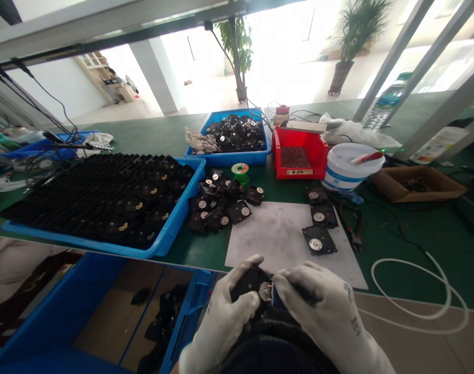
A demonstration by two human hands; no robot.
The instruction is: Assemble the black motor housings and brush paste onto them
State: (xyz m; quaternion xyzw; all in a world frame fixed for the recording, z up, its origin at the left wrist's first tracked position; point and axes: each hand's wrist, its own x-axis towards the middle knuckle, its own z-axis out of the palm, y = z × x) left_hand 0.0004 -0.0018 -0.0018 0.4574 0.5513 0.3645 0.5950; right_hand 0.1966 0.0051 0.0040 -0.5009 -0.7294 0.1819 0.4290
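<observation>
My left hand (231, 311), in a white glove, is closed around a black plastic housing (247, 285) with a silver disc on it. It holds the housing near my lap, just off the table's front edge. My right hand (318, 301), gloved as well, has its fingers pressed together at the housing's right side. A blue edge (275, 297) shows by its fingertips and something dark lies under its fingers; I cannot make out what it is. Beyond the hands lies a white sheet (272, 234), with several similar black housings (318, 240) along its right side.
A blue tray (159, 252) of stacked black parts stands left, a blue bin (256, 158) of small parts behind. More housings (223, 221) surround a green spool (240, 176). Right are a red bin (278, 163), white bucket (334, 179), pliers (356, 234), cardboard box (408, 197) and white tube (420, 314).
</observation>
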